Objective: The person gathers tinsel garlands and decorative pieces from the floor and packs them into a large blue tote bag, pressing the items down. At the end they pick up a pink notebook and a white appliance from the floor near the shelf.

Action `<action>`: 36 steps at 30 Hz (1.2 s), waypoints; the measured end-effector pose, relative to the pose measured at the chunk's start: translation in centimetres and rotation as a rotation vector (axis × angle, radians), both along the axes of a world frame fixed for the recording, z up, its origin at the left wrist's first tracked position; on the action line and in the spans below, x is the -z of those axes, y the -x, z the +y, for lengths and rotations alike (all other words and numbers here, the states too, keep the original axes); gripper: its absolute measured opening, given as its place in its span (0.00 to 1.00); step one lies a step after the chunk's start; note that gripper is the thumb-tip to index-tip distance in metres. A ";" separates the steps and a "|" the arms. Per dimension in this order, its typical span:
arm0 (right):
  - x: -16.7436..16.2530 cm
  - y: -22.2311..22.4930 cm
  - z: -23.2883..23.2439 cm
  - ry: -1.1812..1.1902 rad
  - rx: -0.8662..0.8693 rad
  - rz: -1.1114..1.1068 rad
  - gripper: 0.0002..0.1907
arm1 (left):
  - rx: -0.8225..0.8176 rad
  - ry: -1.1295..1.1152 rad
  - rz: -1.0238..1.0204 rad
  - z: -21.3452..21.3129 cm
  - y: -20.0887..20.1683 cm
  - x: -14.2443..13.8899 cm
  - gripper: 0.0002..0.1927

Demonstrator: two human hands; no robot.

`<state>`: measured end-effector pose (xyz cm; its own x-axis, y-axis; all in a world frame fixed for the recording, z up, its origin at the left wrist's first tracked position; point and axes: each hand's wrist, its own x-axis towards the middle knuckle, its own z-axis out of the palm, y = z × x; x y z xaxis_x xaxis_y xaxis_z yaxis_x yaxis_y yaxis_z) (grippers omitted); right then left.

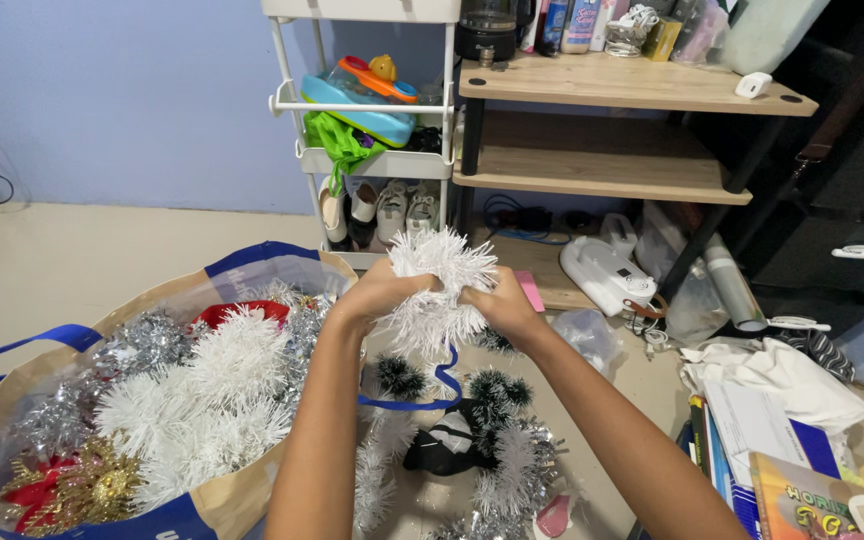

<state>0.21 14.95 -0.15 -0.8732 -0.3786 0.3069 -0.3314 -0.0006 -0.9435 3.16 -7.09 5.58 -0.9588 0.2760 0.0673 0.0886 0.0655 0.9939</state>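
White tinsel garland (439, 290), silver tinsel (142, 345), tan bag (242, 500) with blue handles (12, 350), lavender wall (132, 90).

A big bag (242, 275) sits at the lower left, tan with blue trim and blue handles, open at the top and full. On the top wooden shelf at the upper right stand several bottles (567, 22) in pink and blue, with a small yellow box (664, 38) beside them. A clear plastic bag (589, 335) lies crumpled on the floor near the low shelf. At the lower right corner lies a book (802, 500) with a bright cover of orange, green and yellow (its edge is cut off), touching a stack of white papers (752, 420).
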 end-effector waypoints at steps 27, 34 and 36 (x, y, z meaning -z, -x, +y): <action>1.3 0.5 -1.0 -0.127 0.153 0.402 0.21 | -0.170 -0.070 0.170 1.1 1.4 2.1 0.20; 3.9 2.0 -1.4 0.098 0.039 0.256 0.18 | -0.253 0.112 0.397 1.5 1.3 3.1 0.20; 4.7 3.0 -1.8 0.263 0.053 0.123 0.17 | -0.252 0.132 0.299 1.5 0.8 2.9 0.21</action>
<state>-2.80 13.17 -4.85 -0.8398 -0.2270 0.4932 -0.4492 -0.2197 -0.8660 2.32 -5.60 2.64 -0.9411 0.0603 0.3328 0.3372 0.2467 0.9086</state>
